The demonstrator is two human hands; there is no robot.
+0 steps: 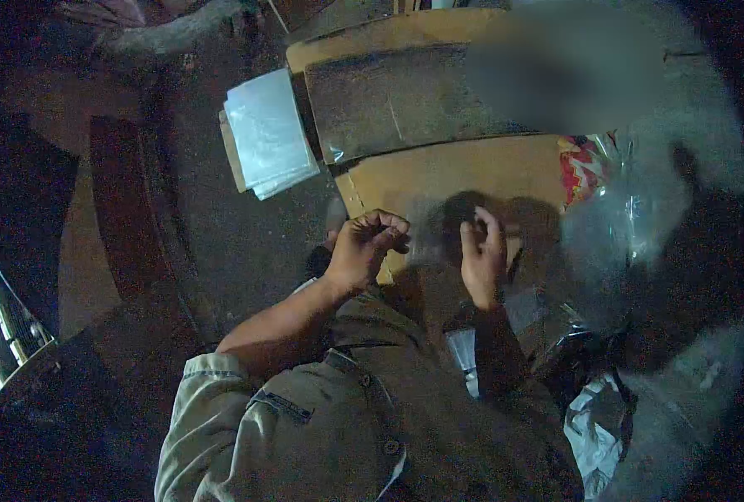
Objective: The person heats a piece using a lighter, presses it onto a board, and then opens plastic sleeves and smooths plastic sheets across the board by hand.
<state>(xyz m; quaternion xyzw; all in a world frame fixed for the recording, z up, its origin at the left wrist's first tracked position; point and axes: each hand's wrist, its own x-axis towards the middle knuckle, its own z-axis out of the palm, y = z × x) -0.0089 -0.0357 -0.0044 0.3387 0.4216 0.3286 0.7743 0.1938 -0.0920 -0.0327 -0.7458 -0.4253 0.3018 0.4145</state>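
Observation:
Curled fingers close my left hand (368,247) over the near left part of a tan cardboard sheet (447,171); what its pinch holds, if anything, is too small to make out. My right hand (485,259) is raised over the same sheet, a short way to the right. Its thumb and forefinger point up with a small gap between them, and nothing is plainly held. A faint pale patch, possibly clear film, shows between the hands. Left of the cardboard lies a stack of clear plastic sleeves (271,134).
A red and yellow printed packet (581,171) sits at the cardboard's right edge, beside crumpled clear plastic (610,243). White crumpled plastic (594,435) is at the lower right. A metal-framed object (8,326) stands at the far left. The upper right is blurred.

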